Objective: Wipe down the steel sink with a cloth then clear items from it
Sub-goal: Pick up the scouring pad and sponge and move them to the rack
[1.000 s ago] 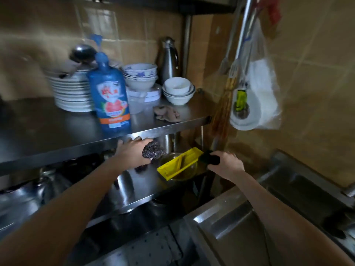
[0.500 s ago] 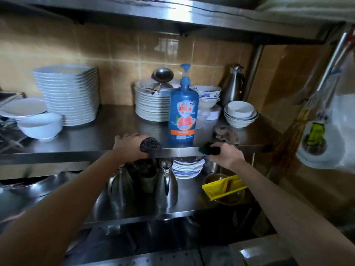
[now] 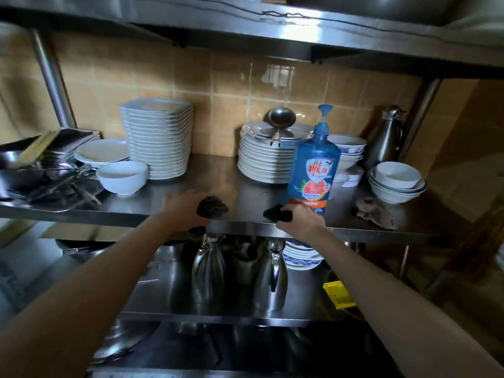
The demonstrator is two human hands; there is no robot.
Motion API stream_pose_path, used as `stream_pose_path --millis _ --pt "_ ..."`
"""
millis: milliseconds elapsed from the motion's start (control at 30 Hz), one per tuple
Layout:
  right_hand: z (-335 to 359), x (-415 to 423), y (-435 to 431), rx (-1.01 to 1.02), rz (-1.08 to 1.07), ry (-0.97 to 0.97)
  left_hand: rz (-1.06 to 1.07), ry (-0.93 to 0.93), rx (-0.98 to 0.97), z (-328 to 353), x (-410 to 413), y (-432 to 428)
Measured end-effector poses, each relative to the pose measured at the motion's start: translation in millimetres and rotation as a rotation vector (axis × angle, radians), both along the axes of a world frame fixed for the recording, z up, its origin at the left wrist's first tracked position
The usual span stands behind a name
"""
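Steel shelf (image 3: 245, 192), centre frame, bearing stacked crockery (image 3: 158, 137). At its front edge our left hand (image 3: 182, 207) holds a steel-wool scourer (image 3: 212, 209); we judge it light, springy and best gripped by its bulk. Our right hand (image 3: 302, 221) clenches a dark pad (image 3: 274, 212), seemingly soft.
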State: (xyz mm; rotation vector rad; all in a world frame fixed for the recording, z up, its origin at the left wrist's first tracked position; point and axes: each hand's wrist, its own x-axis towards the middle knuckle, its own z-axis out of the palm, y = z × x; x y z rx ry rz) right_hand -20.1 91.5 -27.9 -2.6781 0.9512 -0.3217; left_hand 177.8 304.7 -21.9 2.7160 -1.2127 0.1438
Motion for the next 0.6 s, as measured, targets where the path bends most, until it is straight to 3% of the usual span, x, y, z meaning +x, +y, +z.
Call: stream_pose_path --millis 600 --pt "-28.6 84.6 -4.4 -0.099 -0.047 -0.001 -0.154 0.117 0.002 -12.8 56.0 -53.4"
